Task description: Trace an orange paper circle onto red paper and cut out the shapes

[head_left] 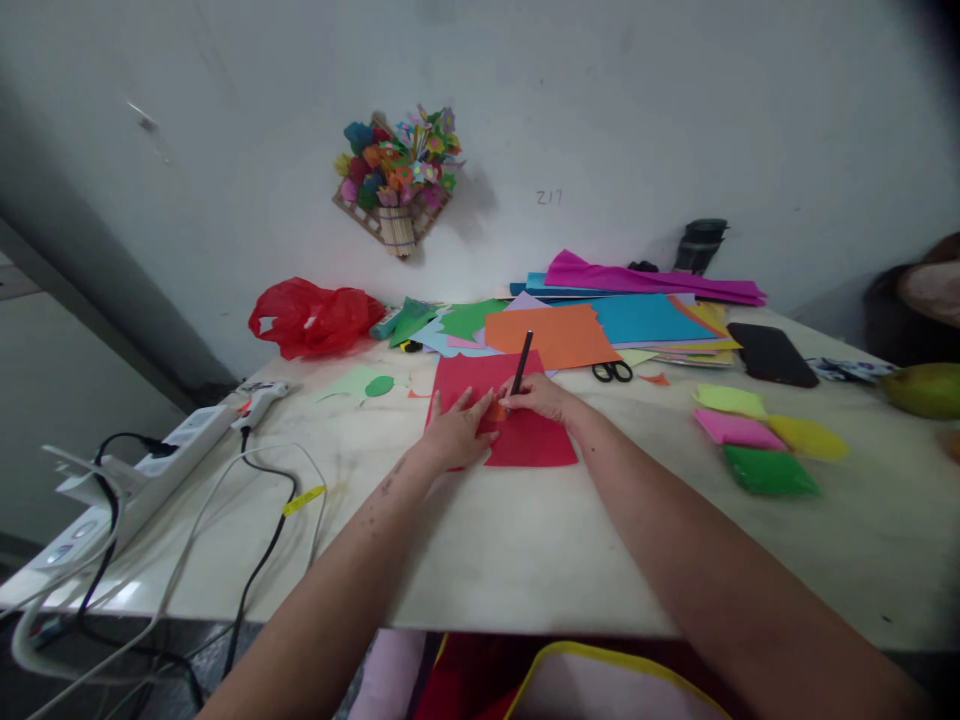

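A red sheet of paper [532, 445] lies on the table in front of me. On it is a small orange paper piece [495, 411], partly hidden by my fingers. My left hand [459, 432] rests flat on the red sheet with its fingers spread, the tips at the orange piece. In my right hand [536, 396] is a dark pencil [523, 362], held upright and tilted slightly, its lower end by the orange piece. Black-handled scissors [613, 372] lie just beyond my right hand. A green paper oval [379, 385] sits to the left.
Stacked coloured sheets [551, 335] lie at the back. A red plastic bag [315, 318] stands back left. At left, a white power strip [142, 485] trails cables over the table edge. To the right are a phone [772, 354] and several coloured packets [769, 470].
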The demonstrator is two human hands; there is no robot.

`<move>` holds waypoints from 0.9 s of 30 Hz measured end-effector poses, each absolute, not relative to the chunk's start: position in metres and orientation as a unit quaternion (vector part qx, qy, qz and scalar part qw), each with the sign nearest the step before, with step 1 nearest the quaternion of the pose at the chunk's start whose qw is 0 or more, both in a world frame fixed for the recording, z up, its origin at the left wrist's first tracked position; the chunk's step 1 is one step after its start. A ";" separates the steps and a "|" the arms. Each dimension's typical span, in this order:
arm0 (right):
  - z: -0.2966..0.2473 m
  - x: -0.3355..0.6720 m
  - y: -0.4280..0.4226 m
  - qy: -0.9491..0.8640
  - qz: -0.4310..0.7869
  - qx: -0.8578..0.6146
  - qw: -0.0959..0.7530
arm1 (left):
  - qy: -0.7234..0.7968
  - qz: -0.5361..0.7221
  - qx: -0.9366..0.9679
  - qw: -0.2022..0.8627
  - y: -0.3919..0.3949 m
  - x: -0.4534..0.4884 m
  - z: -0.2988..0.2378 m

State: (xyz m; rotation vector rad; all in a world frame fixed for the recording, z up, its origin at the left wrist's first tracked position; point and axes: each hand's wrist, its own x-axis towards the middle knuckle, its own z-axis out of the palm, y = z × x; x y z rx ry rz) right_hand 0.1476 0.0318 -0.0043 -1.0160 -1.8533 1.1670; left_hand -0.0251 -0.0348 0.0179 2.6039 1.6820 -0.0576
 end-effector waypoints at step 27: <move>-0.002 0.150 0.032 -0.732 0.447 -0.394 0.330 | 0.544 0.031 0.834 0.089 -0.035 -0.025 0.017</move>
